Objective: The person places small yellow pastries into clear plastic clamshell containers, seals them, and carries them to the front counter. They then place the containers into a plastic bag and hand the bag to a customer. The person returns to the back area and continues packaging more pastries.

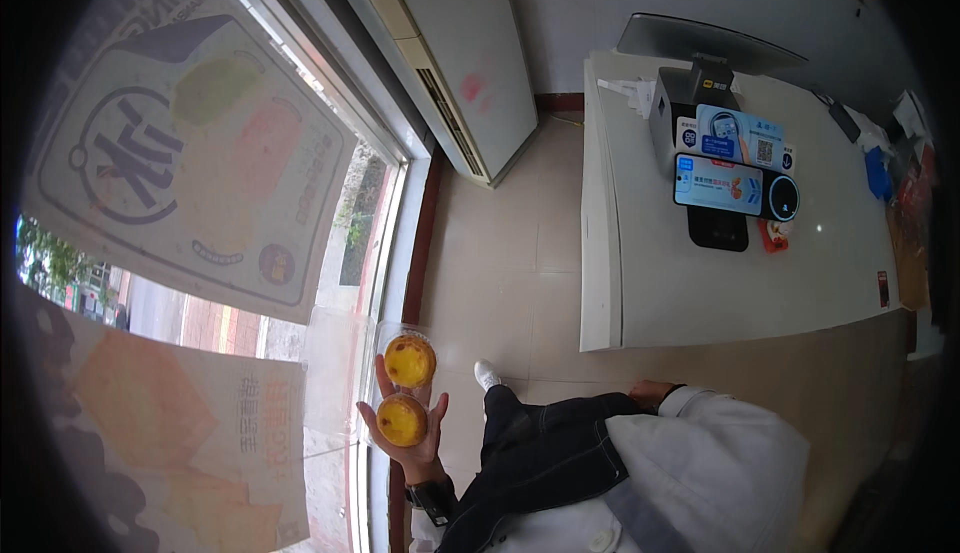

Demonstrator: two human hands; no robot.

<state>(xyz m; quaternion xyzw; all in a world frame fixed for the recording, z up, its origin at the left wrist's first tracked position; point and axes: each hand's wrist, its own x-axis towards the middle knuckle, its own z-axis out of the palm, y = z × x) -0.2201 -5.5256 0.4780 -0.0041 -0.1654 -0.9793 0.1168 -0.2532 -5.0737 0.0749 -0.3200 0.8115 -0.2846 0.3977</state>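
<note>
My left hand (420,440) supports a clear plastic clamshell box from below, its fingers spread around the base. Two egg tarts sit in the box, a far one (409,361) and a near one (402,419), both yellow with browned spots. The box's transparent lid (339,373) is folded back to the left, in front of the window. Beside my dark trousers, my right hand (651,392) hangs low at the thigh. Only its back and a dark wristband show; its fingers are hidden.
Right of me stands a white counter (675,290) bearing a payment terminal (720,187), a receipt printer (667,103) and a monitor (705,39). A floor-standing air conditioner (480,65) is ahead. Printed posters (225,155) cover much of the window on the left.
</note>
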